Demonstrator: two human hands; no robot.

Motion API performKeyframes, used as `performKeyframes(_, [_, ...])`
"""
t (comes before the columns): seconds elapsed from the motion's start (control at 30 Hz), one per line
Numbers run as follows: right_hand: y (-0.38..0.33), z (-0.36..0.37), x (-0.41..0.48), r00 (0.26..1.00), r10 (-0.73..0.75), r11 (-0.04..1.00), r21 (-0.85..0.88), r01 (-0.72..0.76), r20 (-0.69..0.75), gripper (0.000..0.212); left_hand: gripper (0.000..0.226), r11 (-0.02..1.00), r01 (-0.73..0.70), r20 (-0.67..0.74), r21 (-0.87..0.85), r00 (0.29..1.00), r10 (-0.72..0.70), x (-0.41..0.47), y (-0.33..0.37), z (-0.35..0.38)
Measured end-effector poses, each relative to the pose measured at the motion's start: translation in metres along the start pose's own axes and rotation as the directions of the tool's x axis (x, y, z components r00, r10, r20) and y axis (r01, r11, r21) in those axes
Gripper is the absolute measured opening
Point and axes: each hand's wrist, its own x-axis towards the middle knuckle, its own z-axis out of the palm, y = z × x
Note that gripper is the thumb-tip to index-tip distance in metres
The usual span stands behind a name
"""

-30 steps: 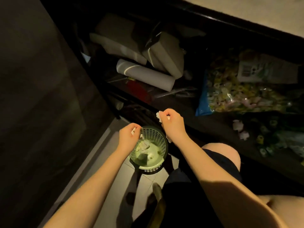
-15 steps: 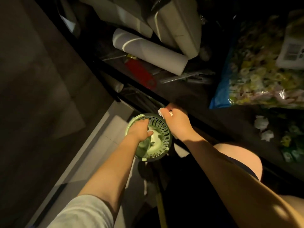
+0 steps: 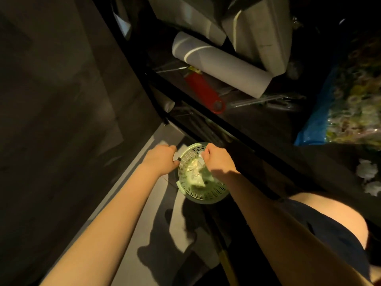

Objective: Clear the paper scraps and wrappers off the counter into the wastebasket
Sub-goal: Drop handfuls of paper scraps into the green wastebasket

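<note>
A round green perforated wastebasket point(image 3: 206, 198) stands on the floor below the dark counter edge point(image 3: 257, 145), with pale paper scraps point(image 3: 194, 171) lying inside. My right hand point(image 3: 219, 162) hovers over the basket's far rim and pinches a small white paper scrap point(image 3: 201, 154). My left hand point(image 3: 162, 159) sits just left of the basket, close to its rim, with its fingers curled under. What lies under its palm is hidden. Two crumpled white scraps point(image 3: 367, 170) lie on the counter at the far right.
On the counter are a white paper roll point(image 3: 222, 65), a red tool point(image 3: 203, 89), grey boxes point(image 3: 259, 32) and a blue-edged bag of coloured pieces point(image 3: 350, 112). A dark cabinet wall point(image 3: 61, 120) stands on the left. My knee point(image 3: 321, 215) is beside the basket.
My left hand has come out of the basket and moved to its left side. My right hand with the scrap has shifted over the basket's opening. The view has tipped further down.
</note>
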Motion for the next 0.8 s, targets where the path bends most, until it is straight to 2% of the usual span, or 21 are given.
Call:
performKeyframes(0.2, [-0.002, 0.016, 0.014, 0.994, -0.033, 0.975, -0.215, 0.055, 0.103, 0.028, 0.047, 1.000, -0.021, -0.003, 0.014, 1.000, 0.021, -0.010, -0.002, -0.004])
performKeyframes(0.4, [0.011, 0.019, 0.013, 0.971, 0.010, 0.938, -0.340, 0.074, 0.238, 0.051, 0.046, 0.998, -0.035, 0.012, 0.052, 0.999, 0.034, -0.012, 0.002, -0.003])
performKeyframes(0.57, [0.012, 0.010, 0.008, 0.959, 0.017, 0.919, -0.383, 0.096, 0.281, 0.054, 0.046, 0.997, -0.019, 0.035, 0.069, 0.999, 0.017, -0.015, 0.008, -0.007])
performKeyframes(0.8, [0.012, -0.015, -0.016, 0.971, -0.060, 0.924, -0.355, 0.141, 0.231, 0.050, 0.048, 0.997, -0.008, 0.006, 0.072, 1.000, 0.008, -0.034, 0.023, -0.019])
